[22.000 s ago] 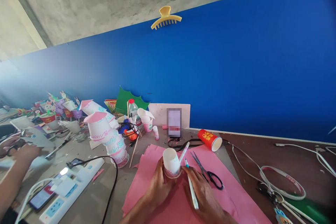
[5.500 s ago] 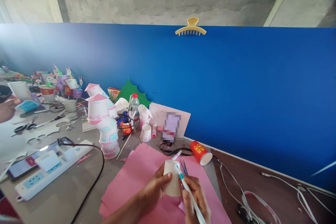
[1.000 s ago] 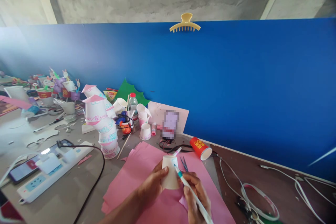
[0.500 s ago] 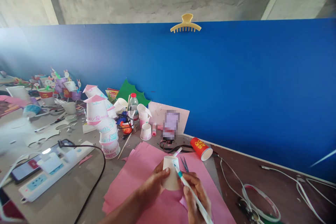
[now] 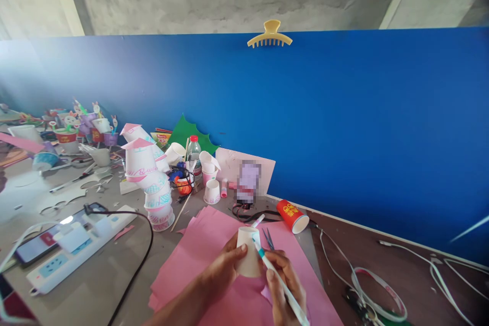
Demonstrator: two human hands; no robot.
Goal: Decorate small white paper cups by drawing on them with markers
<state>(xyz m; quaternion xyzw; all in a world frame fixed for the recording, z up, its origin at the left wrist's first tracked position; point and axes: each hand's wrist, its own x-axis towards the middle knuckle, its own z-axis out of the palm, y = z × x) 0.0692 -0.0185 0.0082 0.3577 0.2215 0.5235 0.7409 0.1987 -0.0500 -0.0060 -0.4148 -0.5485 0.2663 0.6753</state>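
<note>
My left hand [image 5: 226, 261] is wrapped round a white paper cup [image 5: 248, 254], held upside down over the pink paper sheets [image 5: 198, 270]. In my right hand [image 5: 284, 280] is a white marker [image 5: 280, 285] with a teal front end, its tip at the cup's upper right side. I cannot make out any mark at the tip. Just behind the cup lies a white marker-like stick [image 5: 258, 221]. Dark scissors [image 5: 268, 239] lie on the pink paper, beyond my right hand.
A red paper cup [image 5: 292, 216] lies on its side behind the paper. Stacked decorated cups [image 5: 158, 198] stand to the left, near a white power strip [image 5: 82, 244] with a black cable [image 5: 147, 249]. White cables [image 5: 378, 290] lie at right. A blue partition [image 5: 362, 127] bounds the back.
Almost nothing differs. The marker and my right hand have shifted very slightly at the cup, and both hands keep their hold.
</note>
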